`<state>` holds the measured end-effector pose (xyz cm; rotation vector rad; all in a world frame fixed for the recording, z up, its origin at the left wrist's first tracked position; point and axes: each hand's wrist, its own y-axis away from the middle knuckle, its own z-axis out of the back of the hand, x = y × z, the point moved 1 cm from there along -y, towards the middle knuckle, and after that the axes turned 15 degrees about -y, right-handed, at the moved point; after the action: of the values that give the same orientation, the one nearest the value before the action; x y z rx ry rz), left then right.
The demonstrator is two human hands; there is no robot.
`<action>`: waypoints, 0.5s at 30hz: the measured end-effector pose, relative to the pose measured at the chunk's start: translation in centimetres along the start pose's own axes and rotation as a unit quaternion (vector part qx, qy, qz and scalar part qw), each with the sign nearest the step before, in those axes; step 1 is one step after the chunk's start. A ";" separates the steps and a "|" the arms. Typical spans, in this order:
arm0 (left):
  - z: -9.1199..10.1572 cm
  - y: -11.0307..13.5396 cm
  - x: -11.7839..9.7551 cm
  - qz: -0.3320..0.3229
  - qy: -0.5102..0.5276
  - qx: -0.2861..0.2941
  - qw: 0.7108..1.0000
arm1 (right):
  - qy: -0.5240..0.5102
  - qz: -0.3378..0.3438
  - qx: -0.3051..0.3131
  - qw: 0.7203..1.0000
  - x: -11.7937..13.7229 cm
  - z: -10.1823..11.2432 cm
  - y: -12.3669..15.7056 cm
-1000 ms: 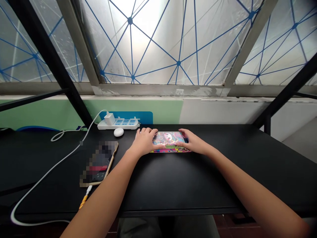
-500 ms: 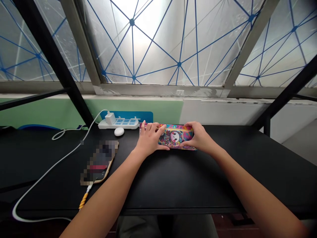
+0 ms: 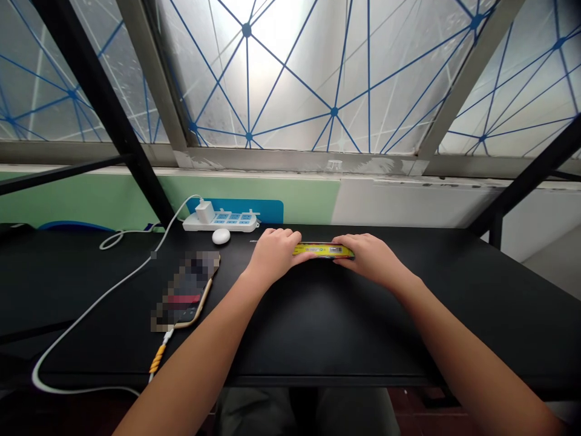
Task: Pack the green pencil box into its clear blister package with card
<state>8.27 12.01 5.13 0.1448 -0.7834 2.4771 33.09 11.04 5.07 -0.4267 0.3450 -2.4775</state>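
A flat, colourful printed box [image 3: 323,250] is held edge-on toward me over the back part of the black desk. Its narrow yellow side shows, with small print and a barcode-like patch; the cartoon face is turned out of sight. My left hand [image 3: 275,253] is closed round the left end, thumb along the lower edge. At the other end, my right hand [image 3: 367,255] grips with fingers on top and thumb below. Both hands cover the box's ends. Whether it touches the desk, I cannot tell.
Left of my hands are a white power strip [image 3: 236,222] with a plugged-in charger [image 3: 205,211], a small white rounded case [image 3: 221,236] and a phone [image 3: 200,303] on its cable. Black frame posts rise at both sides, and a window stands behind the desk [image 3: 345,339].
The box has tipped from showing its cartoon-printed broad face to showing its thin yellow side. Both hands have rolled with it and keep their hold at the ends.
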 end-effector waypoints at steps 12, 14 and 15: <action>-0.6 0.2 1.4 0.127 0.004 0.072 0.989 | -0.052 0.020 0.055 0.997 0.8 -1.8 0.0; -1.2 0.5 2.9 0.196 -0.014 0.112 0.974 | -0.066 0.025 0.048 0.996 1.1 -2.2 -0.1; -1.5 0.7 3.7 0.227 -0.014 0.148 0.963 | -0.070 0.028 0.049 0.996 1.4 -2.5 -0.1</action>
<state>4.84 14.07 4.45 0.1159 -0.4907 3.0268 30.99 10.66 3.12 -0.5397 0.1762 -2.3817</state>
